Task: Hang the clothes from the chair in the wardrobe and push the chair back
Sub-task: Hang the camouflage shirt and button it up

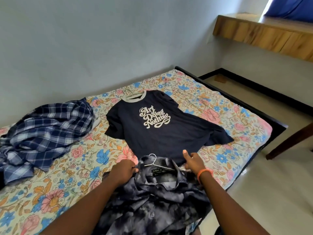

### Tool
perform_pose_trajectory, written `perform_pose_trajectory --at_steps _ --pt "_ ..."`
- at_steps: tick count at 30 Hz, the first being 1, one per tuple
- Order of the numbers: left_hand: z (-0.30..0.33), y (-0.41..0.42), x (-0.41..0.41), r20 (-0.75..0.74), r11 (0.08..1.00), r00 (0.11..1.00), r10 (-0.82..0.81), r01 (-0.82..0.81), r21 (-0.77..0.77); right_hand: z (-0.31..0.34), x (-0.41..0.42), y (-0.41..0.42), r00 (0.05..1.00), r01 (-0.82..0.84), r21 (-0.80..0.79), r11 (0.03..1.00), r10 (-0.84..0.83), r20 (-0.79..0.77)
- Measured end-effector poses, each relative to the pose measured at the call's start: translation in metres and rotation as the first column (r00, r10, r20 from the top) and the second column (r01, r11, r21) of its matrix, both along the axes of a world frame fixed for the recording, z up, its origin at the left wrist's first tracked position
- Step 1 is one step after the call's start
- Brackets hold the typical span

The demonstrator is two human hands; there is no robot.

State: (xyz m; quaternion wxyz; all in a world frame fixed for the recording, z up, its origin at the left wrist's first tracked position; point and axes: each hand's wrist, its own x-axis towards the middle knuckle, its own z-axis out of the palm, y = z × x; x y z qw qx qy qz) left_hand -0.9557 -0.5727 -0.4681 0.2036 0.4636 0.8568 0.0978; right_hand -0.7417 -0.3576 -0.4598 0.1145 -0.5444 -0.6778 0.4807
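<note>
A grey tie-dye button shirt [152,197] lies on the bed's near edge with a wire hanger [153,161] inside its collar, the hook sticking out. My left hand [124,169] grips the shirt's left shoulder. My right hand [193,161] holds the right shoulder at the hanger's end, thumb raised. Beyond them a navy T-shirt [162,128] with white lettering lies flat on a hanger whose hook [127,92] shows at the collar. A blue plaid shirt [44,133] is heaped at the left.
The bed [228,116] has a floral sheet and a dark frame against the wall. A chair leg [289,141] stands on the tiled floor at the right. Above it a wooden shelf [264,33] juts from the wall.
</note>
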Motion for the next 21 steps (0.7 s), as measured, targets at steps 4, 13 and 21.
perform_pose_trajectory --at_steps 4,13,21 --pt "-0.018 0.009 -0.005 0.047 0.999 0.999 -0.019 0.017 0.045 -0.010 -0.013 0.043 0.921 0.295 -0.404 0.866 -0.369 -0.120" --pt "-0.020 0.000 -0.011 0.264 0.969 0.963 -0.060 -0.007 0.245 0.030 -0.177 0.082 0.885 0.069 -0.518 0.852 -0.292 -0.363" --pt "-0.014 0.027 -0.022 0.238 0.951 0.971 0.030 -0.101 0.294 0.106 -0.181 0.068 0.756 -0.632 0.088 0.770 0.637 -0.151"
